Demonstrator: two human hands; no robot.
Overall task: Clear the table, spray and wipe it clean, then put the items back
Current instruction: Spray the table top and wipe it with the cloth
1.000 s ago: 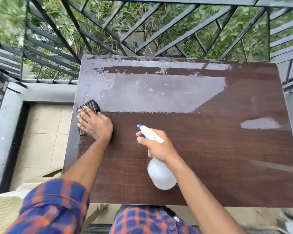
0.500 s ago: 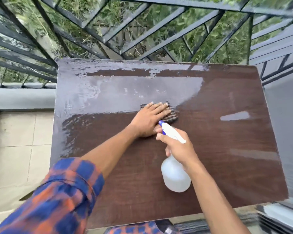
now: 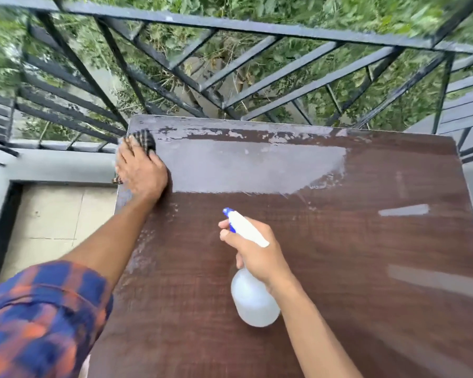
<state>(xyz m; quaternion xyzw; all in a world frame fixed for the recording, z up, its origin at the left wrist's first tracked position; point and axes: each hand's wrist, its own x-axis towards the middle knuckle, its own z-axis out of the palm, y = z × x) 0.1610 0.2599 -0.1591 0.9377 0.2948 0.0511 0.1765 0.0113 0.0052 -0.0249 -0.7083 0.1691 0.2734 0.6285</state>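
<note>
The dark brown wooden table (image 3: 339, 268) fills the middle of the view, with a wet sheen across its far half. My left hand (image 3: 141, 171) presses flat on a dark checked cloth (image 3: 145, 140) at the table's far left corner; only the cloth's far end shows past my fingers. My right hand (image 3: 253, 251) grips the neck of a white spray bottle (image 3: 254, 298) with a blue nozzle, held over the table's middle, nozzle pointing to the far left.
A black metal railing (image 3: 230, 64) runs just behind the table's far edge, with green plants beyond it. To the left are a grey ledge (image 3: 52, 165) and a lower beige tiled floor (image 3: 55, 214).
My left hand slid the cloth from the table's middle back to the far left corner. The right hand with the bottle stayed roughly over the middle. The camera tilted up toward the railing.
</note>
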